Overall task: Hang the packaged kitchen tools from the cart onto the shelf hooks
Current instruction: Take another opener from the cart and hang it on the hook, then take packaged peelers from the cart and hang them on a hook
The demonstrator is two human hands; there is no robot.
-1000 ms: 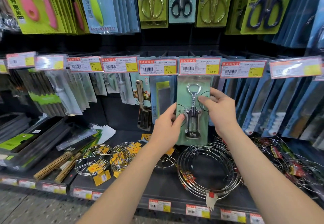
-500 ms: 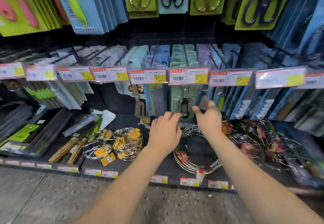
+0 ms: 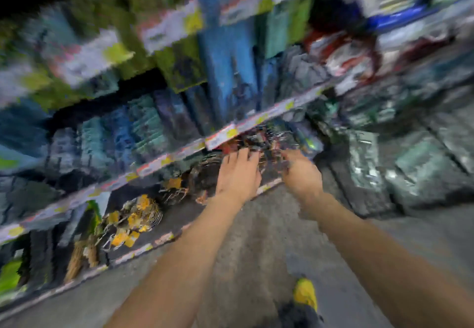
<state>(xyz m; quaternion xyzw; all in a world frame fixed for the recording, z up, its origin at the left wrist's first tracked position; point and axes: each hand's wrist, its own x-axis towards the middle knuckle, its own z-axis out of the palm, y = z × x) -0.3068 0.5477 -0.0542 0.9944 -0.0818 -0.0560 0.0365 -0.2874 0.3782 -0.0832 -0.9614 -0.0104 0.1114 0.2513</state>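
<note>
Since the previous frame the view has swung and tilted hard. Both of your hands have dropped from the hook row to the edge of the lower shelf, and the carded corkscrew no longer shows in either hand. Heavy motion blur limits what can be read.

At the left, the wire racks (image 3: 133,221) with yellow tags lie on the lower shelf. Above them the hanging packages (image 3: 143,122) fill the hooks behind the price-tag rail (image 3: 220,136). The one just hung cannot be picked out among them. The cart is not in view.

Your left hand (image 3: 238,176) reaches forward with fingers straight and close together, holding nothing visible. Your right hand (image 3: 301,177) is just beside it; whether its fingers are spread or curled cannot be told.

The step in hand appears to be the return to the cart for the next package. Draw both hands straight back before turning, because the tangled wire goods (image 3: 266,140) just beyond your fingertips could snag. At the right, bagged goods (image 3: 423,168) sit low beside the floor (image 3: 256,238). Your yellow shoe (image 3: 305,291) is near them, so watch your footing.
</note>
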